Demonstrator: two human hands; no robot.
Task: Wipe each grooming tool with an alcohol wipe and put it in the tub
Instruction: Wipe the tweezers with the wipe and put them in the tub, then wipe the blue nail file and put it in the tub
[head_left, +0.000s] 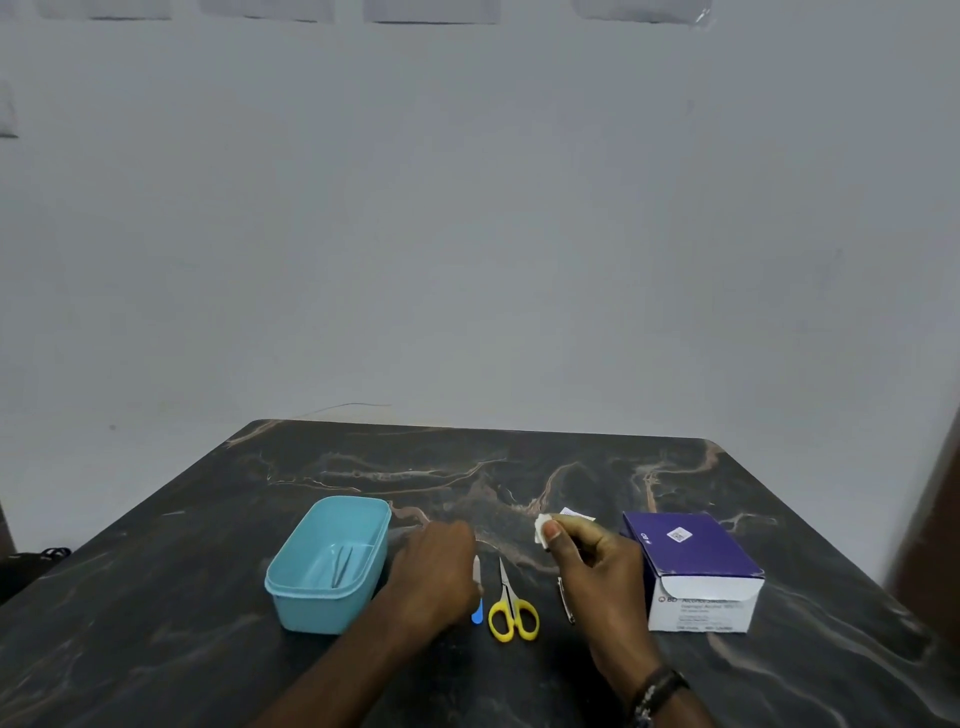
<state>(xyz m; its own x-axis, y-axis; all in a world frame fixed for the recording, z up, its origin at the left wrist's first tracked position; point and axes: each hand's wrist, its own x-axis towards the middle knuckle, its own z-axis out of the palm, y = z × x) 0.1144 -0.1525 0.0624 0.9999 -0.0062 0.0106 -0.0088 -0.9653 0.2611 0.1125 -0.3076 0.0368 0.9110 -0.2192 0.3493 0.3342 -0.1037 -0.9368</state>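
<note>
a: where is your right hand (592, 561)?
b: you hold it up over the dark marbled table (208, 597), thumb and fingers pinching a small white alcohol wipe (542, 529).

a: and your left hand (436, 569)?
b: it is low over the table, just right of the tub (283, 584), above a blue-handled tool (477, 597). your knuckles face the camera and hide the fingertips, so i cannot tell whether you grip that tool or only cover it.

a: what is in the tub?
b: the light blue tub holds one thin metal tool, seemingly tweezers (344, 564), lying on its floor.

a: what else lies out?
b: yellow-handled scissors (511, 605) lie flat between your hands, blades pointing away from you. a slim metal tool (566, 603) lies just below your right hand, partly hidden by it. the purple and white swab box (696, 571) stands to your right, and a small torn wrapper (576, 514) lies beyond your right hand.
</note>
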